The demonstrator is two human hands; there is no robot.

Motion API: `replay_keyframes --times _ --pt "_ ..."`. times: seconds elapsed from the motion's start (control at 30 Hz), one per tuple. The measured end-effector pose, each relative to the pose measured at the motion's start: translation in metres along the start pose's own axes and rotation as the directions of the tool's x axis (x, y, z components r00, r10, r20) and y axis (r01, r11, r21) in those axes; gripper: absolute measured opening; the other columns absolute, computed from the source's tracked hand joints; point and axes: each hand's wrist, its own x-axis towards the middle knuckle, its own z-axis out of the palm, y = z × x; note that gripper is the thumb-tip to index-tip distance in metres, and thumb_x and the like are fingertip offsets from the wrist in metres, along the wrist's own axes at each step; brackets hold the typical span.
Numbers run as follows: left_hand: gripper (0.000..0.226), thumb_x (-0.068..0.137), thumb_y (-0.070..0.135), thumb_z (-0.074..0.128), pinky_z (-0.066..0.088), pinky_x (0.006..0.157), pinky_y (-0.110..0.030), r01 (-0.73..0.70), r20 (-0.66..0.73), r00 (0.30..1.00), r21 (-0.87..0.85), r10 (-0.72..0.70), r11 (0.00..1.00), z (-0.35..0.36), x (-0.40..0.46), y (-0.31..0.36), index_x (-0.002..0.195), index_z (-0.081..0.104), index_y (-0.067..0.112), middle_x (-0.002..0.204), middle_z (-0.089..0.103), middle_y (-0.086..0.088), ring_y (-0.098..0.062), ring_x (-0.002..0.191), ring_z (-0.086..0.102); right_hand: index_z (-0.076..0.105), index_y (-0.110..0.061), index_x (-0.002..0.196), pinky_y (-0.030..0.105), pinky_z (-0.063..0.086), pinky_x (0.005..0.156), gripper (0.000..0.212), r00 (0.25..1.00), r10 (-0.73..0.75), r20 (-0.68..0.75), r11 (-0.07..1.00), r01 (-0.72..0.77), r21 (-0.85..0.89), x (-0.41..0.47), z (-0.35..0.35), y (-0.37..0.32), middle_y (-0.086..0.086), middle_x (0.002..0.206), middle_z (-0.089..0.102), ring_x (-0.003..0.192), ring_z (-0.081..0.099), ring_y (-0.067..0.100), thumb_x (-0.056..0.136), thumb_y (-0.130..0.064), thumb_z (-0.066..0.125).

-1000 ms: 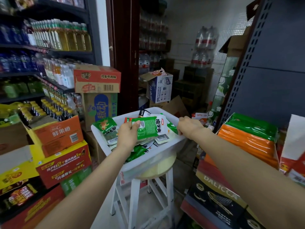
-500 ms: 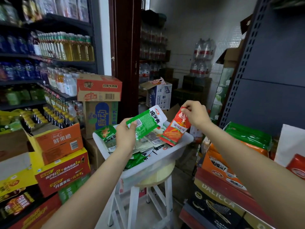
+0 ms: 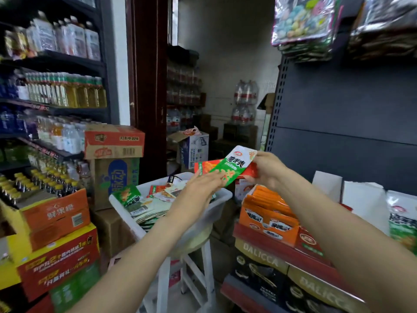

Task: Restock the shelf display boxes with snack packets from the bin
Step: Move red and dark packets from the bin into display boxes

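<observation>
A white bin [image 3: 226, 195] full of snack packets sits on a white stool. Above its far right corner my right hand [image 3: 269, 170] grips a green packet [image 3: 235, 164] and a red packet [image 3: 204, 167] together by their right ends. My left hand [image 3: 202, 185] reaches across the bin, its straight fingers lying on the green packet's lower end. An orange display box [image 3: 268, 219] filled with upright orange packets stands on the shelf just right of the bin, below my right hand.
Drink cartons [image 3: 56, 219] are stacked at the left under shelves of bottles. Dark DALICCA boxes [image 3: 259, 263] lie beneath the display box. White-and-green packets [image 3: 401, 224] stand at the far right. Bagged goods [image 3: 304, 21] hang overhead. The stool [image 3: 204, 269] stands in the narrow aisle.
Both hands rose from the bin and swung right. The green packet passed from my left hand's grip into my right hand, which still holds the red one.
</observation>
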Motion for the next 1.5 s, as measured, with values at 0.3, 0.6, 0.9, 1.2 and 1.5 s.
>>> replay_keyframes --times 0.3,0.6,0.9,1.2,1.5 --pt "0.030 0.084 0.005 0.061 0.031 0.109 -0.046 -0.088 0.087 0.992 -0.069 0.094 0.994 0.010 0.028 0.049 0.113 0.067 0.010 0.134 0.055 -0.006 -0.019 0.126 0.049 0.059 -0.007 0.098 0.021 0.049 0.047 0.016 0.990 -0.116 -0.083 0.993 0.116 -0.007 -0.036 -0.050 -0.008 0.009 0.081 0.066 0.067 0.061 0.015 0.094 -0.022 0.056" --pt "0.045 0.097 0.026 0.049 0.043 0.101 -0.035 0.467 0.404 0.877 -0.586 -0.260 0.662 0.014 0.075 0.119 0.139 0.042 0.012 0.123 0.061 -0.003 -0.016 0.115 0.056 0.064 -0.010 0.087 0.014 0.045 0.047 0.006 0.940 -0.333 -0.075 0.926 0.311 -0.212 -0.092 -0.131 -0.015 0.006 0.078 0.062 0.064 0.054 0.013 0.091 -0.010 0.060" --pt "0.017 0.092 0.014 0.058 0.052 0.076 -0.037 0.527 0.357 0.817 -0.781 -0.452 0.335 0.066 0.123 0.184 0.076 0.061 0.014 0.083 0.066 -0.012 -0.026 0.078 0.063 0.062 -0.001 0.083 0.022 0.054 0.046 0.010 0.735 -0.422 -0.530 0.901 0.273 -0.338 -0.114 -0.257 -0.017 0.006 0.064 0.049 0.051 0.053 0.013 0.091 -0.006 0.058" --pt "0.004 0.097 0.021 0.050 0.055 0.077 -0.038 0.510 0.283 0.810 -0.771 -0.514 0.380 0.114 0.158 0.218 0.098 0.048 0.018 0.103 0.062 -0.004 -0.019 0.089 0.064 0.055 0.004 0.070 0.024 0.055 0.067 0.022 0.756 -0.482 -0.443 0.655 -0.024 -0.755 -0.095 -0.305 0.010 0.023 0.073 0.055 0.069 0.060 0.036 0.089 -0.007 0.054" --pt "0.007 0.098 0.023 0.048 0.050 0.064 -0.024 0.521 0.307 0.812 -0.764 -0.495 0.381 0.131 0.158 0.212 0.101 0.047 0.017 0.101 0.062 0.000 -0.013 0.085 0.064 0.059 -0.002 0.108 0.036 0.046 0.070 0.038 0.879 -0.388 -0.278 0.193 -0.218 -0.957 -0.068 -0.299 0.044 0.016 0.109 0.056 0.095 0.058 0.037 0.079 0.017 0.044"
